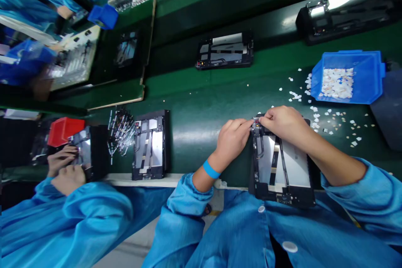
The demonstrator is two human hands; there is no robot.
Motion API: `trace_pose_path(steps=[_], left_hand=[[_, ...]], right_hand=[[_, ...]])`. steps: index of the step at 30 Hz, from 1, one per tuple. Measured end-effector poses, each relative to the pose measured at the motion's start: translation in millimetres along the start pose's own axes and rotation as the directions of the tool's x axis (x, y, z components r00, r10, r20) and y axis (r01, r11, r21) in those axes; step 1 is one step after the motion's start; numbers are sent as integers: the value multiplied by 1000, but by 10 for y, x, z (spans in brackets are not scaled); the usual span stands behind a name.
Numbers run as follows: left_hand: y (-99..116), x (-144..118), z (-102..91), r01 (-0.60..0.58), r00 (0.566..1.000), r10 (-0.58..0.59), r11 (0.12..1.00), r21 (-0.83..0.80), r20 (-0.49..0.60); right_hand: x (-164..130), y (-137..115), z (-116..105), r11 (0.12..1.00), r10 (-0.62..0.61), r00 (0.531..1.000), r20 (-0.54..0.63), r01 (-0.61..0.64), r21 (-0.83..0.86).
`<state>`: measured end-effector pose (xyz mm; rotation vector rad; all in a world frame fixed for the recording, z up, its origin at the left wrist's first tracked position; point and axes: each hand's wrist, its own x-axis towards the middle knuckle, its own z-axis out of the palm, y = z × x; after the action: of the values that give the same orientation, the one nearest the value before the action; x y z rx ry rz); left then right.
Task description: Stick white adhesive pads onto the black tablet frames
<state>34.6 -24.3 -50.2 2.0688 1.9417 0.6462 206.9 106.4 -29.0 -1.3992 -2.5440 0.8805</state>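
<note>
An opened tablet lies in front of me at the table's near edge, its inner plates, strips and cables exposed. My left hand, with a blue band at the wrist, is closed, its fingertips pressed against the tablet's upper left corner. Over the top edge, my right hand pinches at the same corner, beside a small module with a red and orange spot. Whatever is between those fingertips is hidden. Small white pieces lie scattered to the right of my right hand.
A blue bin of white pieces stands at right. Other opened tablets lie at left, back middle and back right. Dark strips are heaped left. A co-worker's hands handle a device beside a red bin.
</note>
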Motion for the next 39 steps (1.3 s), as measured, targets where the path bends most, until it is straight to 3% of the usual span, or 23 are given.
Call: trace_pose_path(steps=[5, 12, 16, 19, 23, 29, 32, 39], left_hand=[[-8, 2, 62, -76, 996, 71, 992, 98, 52], [24, 34, 3, -145, 987, 121, 957, 253, 108], [109, 72, -91, -180, 974, 127, 937, 298, 189], [101, 112, -133, -208, 965, 149, 937, 282, 217], [-26, 136, -134, -160, 978, 137, 977, 140, 161], [-133, 53, -100, -15, 999, 13, 999, -30, -48], [-111, 7, -82, -17, 999, 16, 1000, -25, -46], [-52, -55, -48, -21, 1000, 21, 1000, 3, -14]], right_hand=[[1, 40, 76, 998, -6, 998, -61, 2, -62], [-5, 82, 82, 991, -64, 998, -20, 61, -120], [-131, 194, 86, 981, -176, 983, -47, 171, -91], [-290, 326, 129, 941, -334, 935, -123, 323, -101], [-412, 474, 210, 848, -516, 849, -117, 487, -210], [-389, 438, 179, 783, -550, 835, 0, 516, -346], [-372, 420, 129, 760, -566, 823, 48, 544, -356], [-380, 541, 129, 726, -660, 751, 27, 646, -235]])
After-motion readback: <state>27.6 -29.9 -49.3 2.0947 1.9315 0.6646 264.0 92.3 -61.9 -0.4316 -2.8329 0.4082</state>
